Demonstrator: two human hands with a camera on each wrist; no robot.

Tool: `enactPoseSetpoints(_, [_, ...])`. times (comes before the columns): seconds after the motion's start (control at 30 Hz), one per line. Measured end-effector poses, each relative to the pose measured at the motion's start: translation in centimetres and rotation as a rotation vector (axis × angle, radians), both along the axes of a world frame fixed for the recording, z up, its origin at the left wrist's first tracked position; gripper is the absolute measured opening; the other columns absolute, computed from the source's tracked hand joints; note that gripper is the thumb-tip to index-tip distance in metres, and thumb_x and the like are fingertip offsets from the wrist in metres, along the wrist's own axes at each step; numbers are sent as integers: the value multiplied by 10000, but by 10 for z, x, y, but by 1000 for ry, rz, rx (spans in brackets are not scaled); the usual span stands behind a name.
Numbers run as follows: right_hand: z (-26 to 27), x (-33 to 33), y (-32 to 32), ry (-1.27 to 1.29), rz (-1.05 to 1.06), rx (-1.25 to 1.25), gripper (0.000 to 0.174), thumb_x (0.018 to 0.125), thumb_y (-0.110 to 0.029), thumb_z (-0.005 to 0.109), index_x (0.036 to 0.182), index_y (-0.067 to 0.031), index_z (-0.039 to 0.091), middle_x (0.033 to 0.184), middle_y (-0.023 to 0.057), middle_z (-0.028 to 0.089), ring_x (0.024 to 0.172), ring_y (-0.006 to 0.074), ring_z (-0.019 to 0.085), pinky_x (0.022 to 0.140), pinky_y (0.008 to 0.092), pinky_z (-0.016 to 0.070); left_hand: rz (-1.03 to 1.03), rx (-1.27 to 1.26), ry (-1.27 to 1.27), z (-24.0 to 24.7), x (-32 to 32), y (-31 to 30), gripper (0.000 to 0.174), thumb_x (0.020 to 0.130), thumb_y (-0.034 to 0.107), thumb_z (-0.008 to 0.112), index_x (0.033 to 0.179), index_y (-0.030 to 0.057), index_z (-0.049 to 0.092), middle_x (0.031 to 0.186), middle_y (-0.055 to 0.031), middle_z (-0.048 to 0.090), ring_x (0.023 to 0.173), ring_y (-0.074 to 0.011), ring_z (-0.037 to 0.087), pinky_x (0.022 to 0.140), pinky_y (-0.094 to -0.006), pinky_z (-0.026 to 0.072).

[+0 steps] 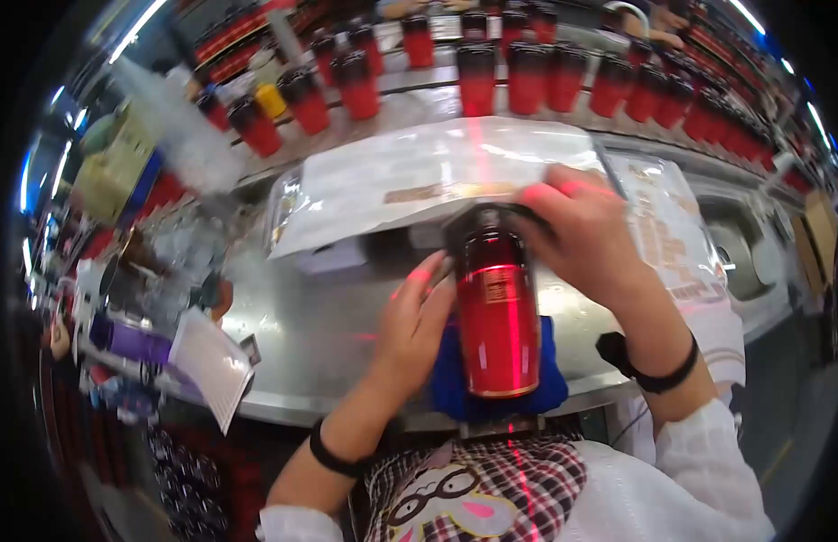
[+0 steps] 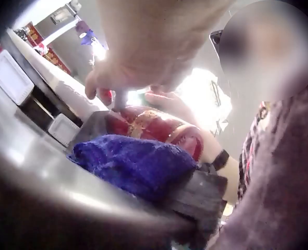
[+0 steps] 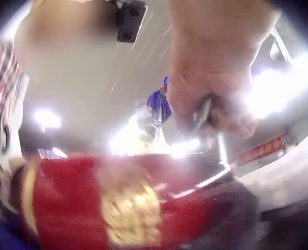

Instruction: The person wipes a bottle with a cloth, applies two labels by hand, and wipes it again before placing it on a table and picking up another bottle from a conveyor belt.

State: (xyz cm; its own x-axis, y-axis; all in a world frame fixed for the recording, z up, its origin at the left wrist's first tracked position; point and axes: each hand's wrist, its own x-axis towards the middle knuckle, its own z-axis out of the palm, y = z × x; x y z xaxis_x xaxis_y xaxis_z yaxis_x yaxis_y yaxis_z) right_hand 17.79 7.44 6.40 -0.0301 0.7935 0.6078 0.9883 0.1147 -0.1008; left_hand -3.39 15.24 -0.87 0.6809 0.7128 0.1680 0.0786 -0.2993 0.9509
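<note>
A red and black bottle (image 1: 498, 330) with a gold label lies on a blue cloth (image 1: 550, 366), its neck pointing away from the person. Across the neck runs a thin dark strip (image 1: 518, 213), blurred in the head view. The right hand (image 1: 581, 230) pinches one end of this strip beside the neck; part of it shows grey between the fingers in the right wrist view. Left of the neck, the left hand (image 1: 410, 325) has its fingertips at the strip's other end. In the left wrist view the red bottle (image 2: 159, 127) lies just beyond the cloth.
White sheets in clear plastic (image 1: 374, 181) lie behind the bottle on the metal table (image 1: 292, 307). Several red and black bottles (image 1: 477, 81) stand along the back. A purple object (image 1: 134, 341) and papers are at the left; a sink (image 1: 744, 248) is at the right.
</note>
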Motion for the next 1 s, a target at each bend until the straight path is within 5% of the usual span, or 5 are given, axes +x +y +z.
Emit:
enactPoseSetpoints(0.17, [-10, -28, -61, 387, 198, -64, 219, 762, -24, 752, 954, -24, 647, 759, 98, 553, 649, 238, 529, 572, 335, 400, -320, -1069, -357, -22, 83, 57, 330, 960, 329, 604, 1129, 47, 621, 1027, -80, 684, 909, -184, 663, 839, -389, 547])
enactPoseSetpoints(0.3, [-22, -7, -92, 499, 111, -15, 181, 829, -50, 670, 975, 33, 604, 878, 125, 578, 818, 218, 537, 780, 302, 412, -251, -820, -12, -19, 103, 69, 306, 819, 317, 734, 1003, 77, 679, 882, -74, 713, 761, -193, 675, 767, -363, 543])
enactPoseSetpoints(0.5, [-26, 8, -98, 669, 267, 195, 249, 935, -163, 597, 1053, 54, 561, 935, 139, 557, 893, 241, 502, 885, 377, 424, -156, -707, -365, 21, 13, 24, 232, 870, 253, 689, 921, 27, 680, 857, -55, 692, 764, -122, 650, 710, -279, 513])
enactPoseSetpoints(0.8, [-28, -46, -52, 731, 687, 86, 289, 940, -207, 594, 1074, 46, 559, 974, 143, 550, 935, 254, 507, 880, 404, 433, 1101, 63, -458, 39, -288, -132, 273, 959, 179, 577, 1122, -27, 651, 1088, -86, 677, 990, -144, 624, 898, -298, 481])
enactPoseSetpoints(1.0, [-32, -95, -27, 704, 641, 11, 263, 928, -176, 622, 1051, 52, 576, 958, 127, 571, 902, 193, 513, 836, 308, 418, 1916, 417, 228, -31, -461, -209, 294, 950, 205, 637, 1131, -25, 655, 1080, -79, 670, 1000, -138, 612, 910, -288, 475])
